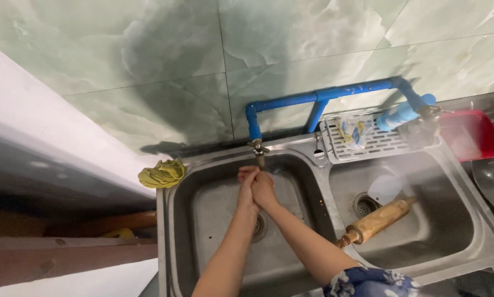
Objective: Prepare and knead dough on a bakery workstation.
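Observation:
My left hand [246, 187] and my right hand [265, 190] are pressed together, palm against palm, over the left basin of a steel double sink [173, 220]. They sit directly under a small metal tap [258, 149] that hangs from a blue pipe [313, 98]. Neither hand holds an object. Whether water runs from the tap is too blurred to tell. The basin's drain [259, 226] lies just below my wrists.
A wooden rolling pin [376, 221] leans in the right basin beside a white plate [385, 188]. A yellow-green cloth [162, 174] lies at the sink's left corner. Behind the right basin are a perforated steel rack [379, 144] and a red tray [471, 135]. Green marble tiles cover the wall.

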